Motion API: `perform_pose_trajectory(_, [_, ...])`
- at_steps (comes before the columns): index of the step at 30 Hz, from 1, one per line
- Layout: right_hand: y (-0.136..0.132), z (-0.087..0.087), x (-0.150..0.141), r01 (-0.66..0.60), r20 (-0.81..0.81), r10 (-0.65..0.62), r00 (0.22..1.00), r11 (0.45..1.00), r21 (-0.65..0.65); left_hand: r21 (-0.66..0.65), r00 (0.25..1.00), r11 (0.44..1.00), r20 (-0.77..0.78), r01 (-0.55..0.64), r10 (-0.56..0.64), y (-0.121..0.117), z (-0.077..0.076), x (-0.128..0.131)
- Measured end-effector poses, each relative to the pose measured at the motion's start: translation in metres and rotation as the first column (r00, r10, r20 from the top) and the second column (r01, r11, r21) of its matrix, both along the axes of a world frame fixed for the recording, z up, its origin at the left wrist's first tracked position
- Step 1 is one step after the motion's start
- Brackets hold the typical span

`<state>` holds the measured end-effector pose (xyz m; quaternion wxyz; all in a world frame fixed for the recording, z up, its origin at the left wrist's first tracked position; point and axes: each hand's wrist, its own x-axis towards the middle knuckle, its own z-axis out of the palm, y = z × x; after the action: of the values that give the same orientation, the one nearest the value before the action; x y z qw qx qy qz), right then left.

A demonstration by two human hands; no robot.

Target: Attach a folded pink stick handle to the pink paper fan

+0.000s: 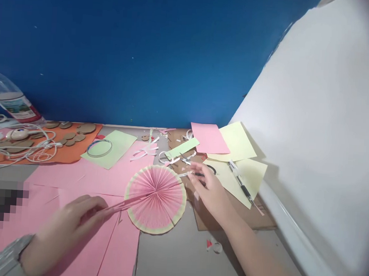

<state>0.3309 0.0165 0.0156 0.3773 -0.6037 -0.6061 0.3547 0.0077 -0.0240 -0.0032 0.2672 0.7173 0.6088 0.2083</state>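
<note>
A round pleated paper fan [154, 219], pink with a pale yellow-green rim, spreads out in front of me. My left hand [82, 215] pinches the narrow folded pink paper that runs from its middle, like a handle. At the fan's right, my right hand [205, 183] reaches over a pair of scissors [213, 169] with black handles. Its fingers and thumb are apart, with part of a handle showing between them. The scissors' blades point away to the left, among white paper strips [144, 150].
Pink sheets [85, 177] cover the left of the table. A bracelet-like ring [99, 148] lies on green paper. Brown cardboard [204, 222] carries yellow sheets and a pen [241, 184]. A bottle [16, 102], white cables [43, 146] and cardboard pieces [86, 128] sit at far left. White wall at right.
</note>
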Motion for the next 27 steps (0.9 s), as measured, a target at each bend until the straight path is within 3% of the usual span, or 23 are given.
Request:
perform_pose_trajectory(3, [-0.005, -0.002, -0.006, -0.094, 0.198, 0.071, 0.978, 0.99, 0.108, -0.073, 0.972, 0.991, -0.199, 0.11, -0.123, -0.006, 0.002, 0.002])
perform_pose_trajectory(6, [-0.009, -0.004, -0.011, -0.217, 0.356, 0.139, 0.924, 0.958, 0.188, -0.052, 0.941, 0.986, -0.294, 0.157, -0.165, -0.008, 0.01, 0.009])
perform_pose_trajectory(11, [-0.013, 0.0, -0.015, -0.393, 0.517, 0.257, 0.817, 0.903, 0.172, -0.052, 0.893, 0.974, -0.39, 0.22, -0.223, -0.007, 0.015, 0.025])
perform_pose_trajectory(19, [-0.013, -0.001, -0.014, -0.478, 0.654, 0.293, 0.698, 0.87, 0.121, -0.076, 0.86, 0.959, -0.429, 0.272, -0.278, -0.016, 0.007, 0.028])
perform_pose_trajectory(27, [-0.014, -0.002, -0.016, -0.471, 0.697, 0.272, 0.664, 0.876, 0.106, -0.175, 0.773, 0.922, -0.504, 0.345, -0.385, -0.033, 0.01, 0.05])
